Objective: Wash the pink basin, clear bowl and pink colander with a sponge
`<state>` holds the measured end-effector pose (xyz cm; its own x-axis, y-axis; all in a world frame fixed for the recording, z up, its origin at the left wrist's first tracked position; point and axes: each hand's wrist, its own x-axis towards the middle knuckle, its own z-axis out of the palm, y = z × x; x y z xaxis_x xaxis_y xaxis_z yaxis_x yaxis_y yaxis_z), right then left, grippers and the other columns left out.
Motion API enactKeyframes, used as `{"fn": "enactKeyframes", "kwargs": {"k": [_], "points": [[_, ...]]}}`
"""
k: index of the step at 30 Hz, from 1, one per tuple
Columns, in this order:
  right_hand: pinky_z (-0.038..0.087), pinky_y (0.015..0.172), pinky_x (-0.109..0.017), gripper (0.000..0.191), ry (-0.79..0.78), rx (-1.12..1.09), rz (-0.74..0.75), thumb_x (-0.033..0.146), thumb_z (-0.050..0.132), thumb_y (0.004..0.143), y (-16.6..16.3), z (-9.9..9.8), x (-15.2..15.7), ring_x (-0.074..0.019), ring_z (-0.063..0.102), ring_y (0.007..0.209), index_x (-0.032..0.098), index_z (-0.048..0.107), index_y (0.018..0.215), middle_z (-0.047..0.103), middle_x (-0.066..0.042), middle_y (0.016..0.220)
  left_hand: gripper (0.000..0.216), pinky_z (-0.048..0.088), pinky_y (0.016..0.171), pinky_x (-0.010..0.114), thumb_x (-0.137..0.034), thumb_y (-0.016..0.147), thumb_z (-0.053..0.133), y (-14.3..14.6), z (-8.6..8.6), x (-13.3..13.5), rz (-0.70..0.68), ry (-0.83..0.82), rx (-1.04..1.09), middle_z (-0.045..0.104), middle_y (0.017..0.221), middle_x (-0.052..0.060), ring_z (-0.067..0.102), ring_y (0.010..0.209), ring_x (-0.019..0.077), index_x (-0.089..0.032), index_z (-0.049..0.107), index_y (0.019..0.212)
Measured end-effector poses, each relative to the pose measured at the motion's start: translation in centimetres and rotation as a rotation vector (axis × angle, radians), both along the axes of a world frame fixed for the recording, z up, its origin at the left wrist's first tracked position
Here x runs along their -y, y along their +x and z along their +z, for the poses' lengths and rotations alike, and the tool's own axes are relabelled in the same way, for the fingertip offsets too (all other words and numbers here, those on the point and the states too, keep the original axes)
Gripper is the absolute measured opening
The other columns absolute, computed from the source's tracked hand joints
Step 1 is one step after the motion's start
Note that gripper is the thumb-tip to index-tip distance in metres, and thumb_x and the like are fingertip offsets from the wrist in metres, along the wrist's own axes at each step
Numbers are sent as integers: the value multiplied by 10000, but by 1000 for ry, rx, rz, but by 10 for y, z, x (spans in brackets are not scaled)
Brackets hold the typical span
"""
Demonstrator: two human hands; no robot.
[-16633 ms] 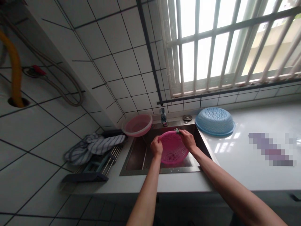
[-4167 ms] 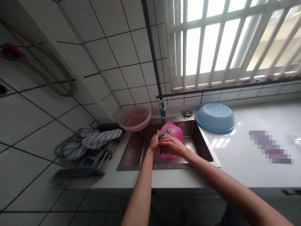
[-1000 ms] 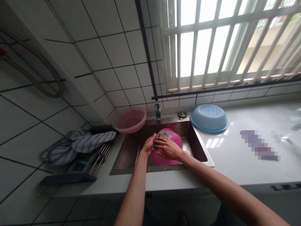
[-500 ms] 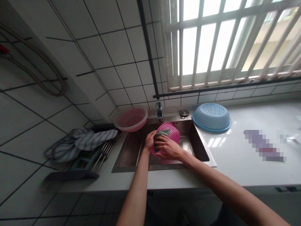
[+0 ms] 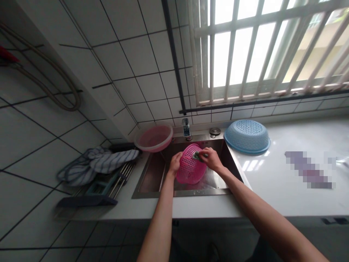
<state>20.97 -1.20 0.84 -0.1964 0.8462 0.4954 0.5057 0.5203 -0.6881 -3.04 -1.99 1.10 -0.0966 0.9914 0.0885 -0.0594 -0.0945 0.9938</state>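
A magenta perforated basket (image 5: 189, 169) is held tilted over the steel sink (image 5: 152, 178), its underside facing me. My left hand (image 5: 175, 163) grips the basket's left rim with curled fingers. My right hand (image 5: 211, 158) is closed on a green cloth (image 5: 198, 156) and presses it against the basket's upper right edge. The tap (image 5: 186, 128) stands just behind the basket.
A pale pink bowl (image 5: 154, 137) rests at the sink's back left corner. A blue colander (image 5: 247, 136) lies upside down on the white counter (image 5: 275, 182) to the right. A striped towel (image 5: 100, 163) drapes over a drying rack (image 5: 109, 185) at left. A barred window is above.
My right hand with the cloth has slid from the basket's front left side to its upper right edge. The basket has turned, showing more of its underside.
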Motion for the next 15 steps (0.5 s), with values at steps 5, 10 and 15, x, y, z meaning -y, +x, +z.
{"fn": "enactKeyframes", "kwargs": {"k": [5, 10, 15], "points": [[568, 817, -361, 398, -179, -434, 96, 543, 702, 884, 10, 18, -4, -224, 698, 867, 180, 798, 1017, 764, -89, 961, 431, 502, 873, 348, -569, 771, 773, 3, 0, 3, -4, -16, 27, 783, 956, 62, 687, 903, 227, -181, 785, 957], [527, 684, -291, 429, -256, -550, 153, 601, 769, 815, 16, 34, -2, -178, 643, 751, 183, 683, 854, 706, -38, 833, 434, 500, 895, 347, -572, 784, 768, 7, 1, 3, -45, -11, 2, 782, 972, 67, 681, 918, 228, -177, 790, 963], [468, 659, -266, 363, -203, -238, 322, 545, 775, 844, 5, 61, 18, -147, 584, 695, 196, 684, 810, 657, -7, 767, 451, 505, 915, 345, -594, 786, 764, 10, 5, 1, -67, 3, -37, 786, 997, 78, 683, 946, 236, -179, 791, 961]]}}
